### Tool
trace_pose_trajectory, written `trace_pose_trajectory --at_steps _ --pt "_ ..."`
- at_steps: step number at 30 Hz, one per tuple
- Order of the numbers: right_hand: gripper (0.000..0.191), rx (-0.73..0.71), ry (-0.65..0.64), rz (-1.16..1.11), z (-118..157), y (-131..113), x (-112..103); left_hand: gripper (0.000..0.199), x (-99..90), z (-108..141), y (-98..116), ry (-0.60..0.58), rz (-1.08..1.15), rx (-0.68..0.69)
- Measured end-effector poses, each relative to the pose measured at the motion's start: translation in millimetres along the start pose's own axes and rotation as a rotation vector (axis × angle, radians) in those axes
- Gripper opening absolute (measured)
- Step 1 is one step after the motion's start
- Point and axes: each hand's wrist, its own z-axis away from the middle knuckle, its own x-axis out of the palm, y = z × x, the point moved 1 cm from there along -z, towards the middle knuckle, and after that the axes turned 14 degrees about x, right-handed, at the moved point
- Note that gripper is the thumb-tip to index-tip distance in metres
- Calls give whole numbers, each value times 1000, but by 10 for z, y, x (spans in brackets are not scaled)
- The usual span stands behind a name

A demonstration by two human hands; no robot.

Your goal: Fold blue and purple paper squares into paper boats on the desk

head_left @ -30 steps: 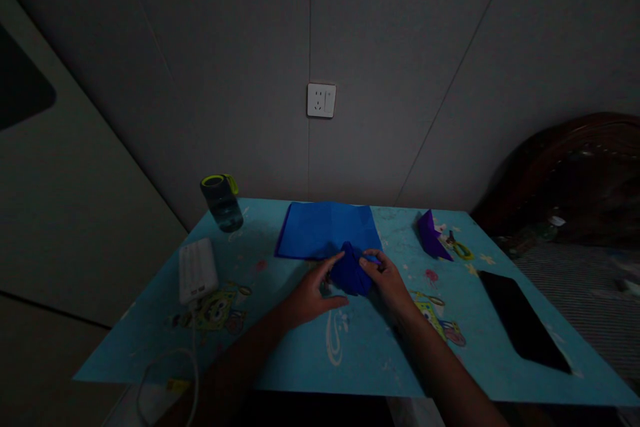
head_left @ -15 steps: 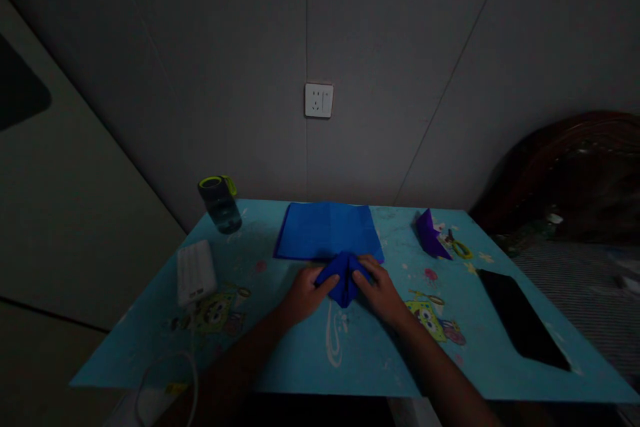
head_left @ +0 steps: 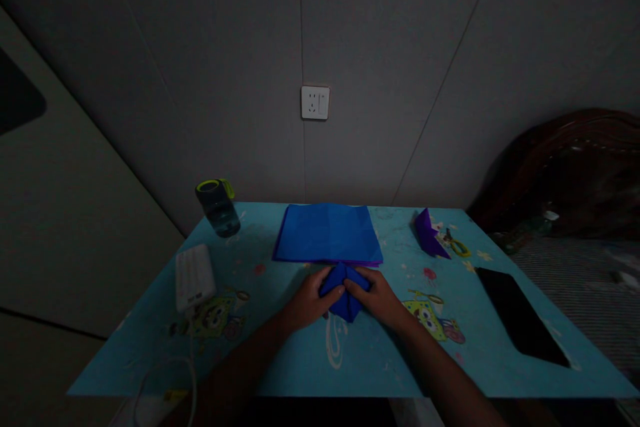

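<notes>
A folded piece of dark blue paper (head_left: 346, 307) is between my two hands near the middle of the table. My left hand (head_left: 311, 298) grips its left side, with the thumb on top. On its right side my right hand (head_left: 376, 295) grips it, the thumb pressed near the centre crease. The paper has a diamond-like outline with a point toward me. Just beyond my hands lies a stack of blue and purple sheets (head_left: 329, 233). Fingers under the folded paper are hidden.
On the light blue table (head_left: 370, 367), a bottle (head_left: 219, 210) and a white power bank (head_left: 195, 277) with a cable stand left. At right are a folded purple paper (head_left: 429, 235), yellow-handled scissors (head_left: 459, 248) and a black phone-like slab (head_left: 521, 317).
Both hands and the folded blue paper have moved slightly toward me, away from the sheet stack. The paper looks more compact, and the thumbs are closer together. The camera view has shifted slightly.
</notes>
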Motion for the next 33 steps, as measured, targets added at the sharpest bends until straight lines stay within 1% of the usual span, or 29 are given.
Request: trace_pose_trajectory --at_steps 2,6,11,14,17,19,23,26,29,33 --pt "28 9 12 -16 2 0 5 40 14 -1 6 24 21 -10" --pt "30 20 32 -8 1 -6 27 32 17 -8 34 23 38 34" --pt "30 8 110 -30 -10 -14 48 33 14 -24 88 55 8 132" --pt "29 -9 159 -43 -12 -11 46 34 24 -30 130 46 18 144" --pt "30 -7 215 -44 -12 4 29 40 27 -23 150 54 39 138" --pt "32 -21 246 -37 -14 13 7 42 19 -15 138 86 31 117" --pt "36 -21 351 -85 -20 18 -56 38 -15 -12 86 171 -2 83" --pt "39 21 445 -187 -17 -2 -99 37 -29 -34 77 224 72 87" --pt "42 35 520 -231 -17 -33 -132 36 -35 -66 113 277 159 128" --pt "44 14 562 -287 -58 -24 -184 36 -46 -83 154 347 239 147"
